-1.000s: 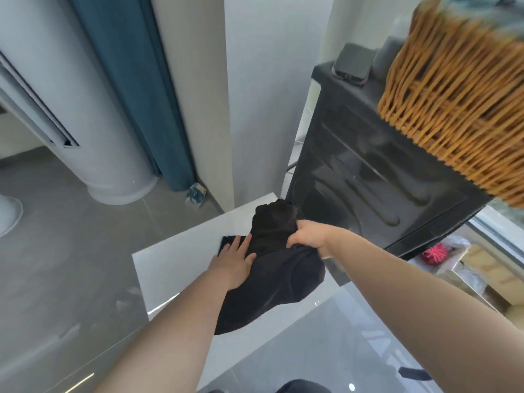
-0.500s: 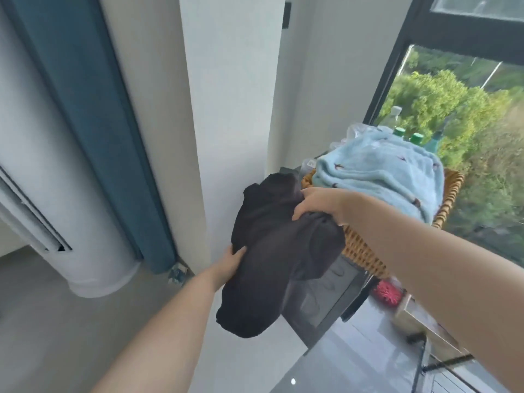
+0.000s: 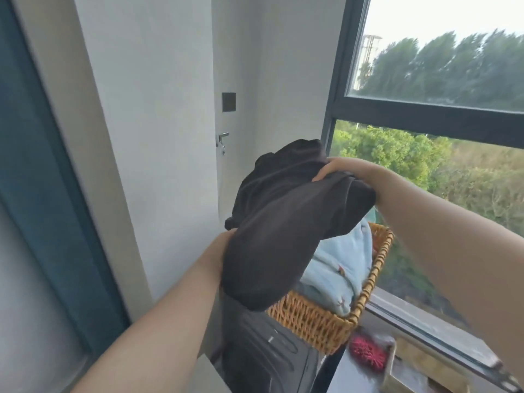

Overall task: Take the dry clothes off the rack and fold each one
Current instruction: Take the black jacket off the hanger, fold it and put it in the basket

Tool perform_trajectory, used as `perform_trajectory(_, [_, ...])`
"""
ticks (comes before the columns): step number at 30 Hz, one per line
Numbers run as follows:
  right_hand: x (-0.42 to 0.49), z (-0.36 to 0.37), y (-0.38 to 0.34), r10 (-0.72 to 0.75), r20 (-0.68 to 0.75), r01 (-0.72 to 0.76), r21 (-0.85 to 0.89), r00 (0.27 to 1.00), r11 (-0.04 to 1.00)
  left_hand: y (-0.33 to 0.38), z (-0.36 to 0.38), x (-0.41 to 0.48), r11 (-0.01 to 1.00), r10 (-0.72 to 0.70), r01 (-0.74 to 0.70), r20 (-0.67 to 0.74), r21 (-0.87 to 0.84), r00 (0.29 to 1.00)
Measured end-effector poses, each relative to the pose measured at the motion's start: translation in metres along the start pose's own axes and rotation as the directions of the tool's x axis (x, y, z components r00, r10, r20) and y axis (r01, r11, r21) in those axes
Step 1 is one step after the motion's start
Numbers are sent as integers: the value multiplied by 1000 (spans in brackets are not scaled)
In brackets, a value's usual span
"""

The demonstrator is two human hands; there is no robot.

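1. Garment. The dark brown, bunched fabric garment [image 3: 286,222] is held in the air by both hands, at about window-sill height. It is above and just to the left of a woven basket. Its lower end hangs in front of the basket's near left corner and hides that corner.

2. Right hand. The right hand [image 3: 337,169] grasps the upper edge of the garment. The fingers are curled over a fold of cloth and clenched on it.

3. Left hand. The left hand [image 3: 222,249] meets the garment from below on its left side. The cloth covers the fingers, so their state cannot be told.

4. Basket. The honey-coloured woven wicker basket [image 3: 326,321] holds a pale blue soft towel [image 3: 340,268] with small red-brown marks. The towel lies heaped above the rim.

5. Support. The basket stands on a black moulded cabinet [image 3: 263,355]. A small pale mark on the cabinet's top is too blurred to read.

6. Surroundings.
- A red spiky object [image 3: 367,355] lies just right of the cabinet, below the basket.
- A dark-framed window [image 3: 425,117] is behind the basket, with green trees outside.
- A metal lever door handle [image 3: 222,139] and a dark square wall plate [image 3: 228,102] are on the pale wall behind the garment.
- A teal curtain [image 3: 42,194] hangs at the far left.
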State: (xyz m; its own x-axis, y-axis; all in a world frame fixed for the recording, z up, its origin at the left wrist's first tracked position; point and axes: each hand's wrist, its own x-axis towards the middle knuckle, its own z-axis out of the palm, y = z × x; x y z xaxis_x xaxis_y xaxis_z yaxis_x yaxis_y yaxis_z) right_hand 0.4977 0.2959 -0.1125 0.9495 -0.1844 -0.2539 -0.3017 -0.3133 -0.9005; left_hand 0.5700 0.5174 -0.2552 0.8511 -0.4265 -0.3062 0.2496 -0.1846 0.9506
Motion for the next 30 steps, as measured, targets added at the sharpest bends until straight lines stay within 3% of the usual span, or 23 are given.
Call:
perform_trajectory(5, [30,-95,-4,-17,-110,-1,-163,994,987,48,58,28,986,-33,29,-17,-165,999])
perform_trajectory(11, [79,-169,23,51,-87,-73,-270,995,960,73,110,71,945,-143,123,-44,-303,989])
perform_trajectory(14, [103,-171,46,109,-46,-118,-324,993,939,62,114,82,937,-258,241,-36,-253,965])
perform_trajectory(16, [120,-167,67,155,-25,-152,-399,988,905,49,113,84,940,-325,320,-28,-121,945])
perform_trajectory(20, [142,-154,102,140,-154,-204,-584,978,786,25,105,94,930,-355,347,47,119,934])
perform_trajectory(23, [143,-140,114,83,-232,-225,-695,969,683,29,112,88,941,-336,334,44,52,941])
perform_trajectory(30, [140,-150,98,-106,-374,-117,-528,921,841,52,131,66,953,-282,291,108,-81,953])
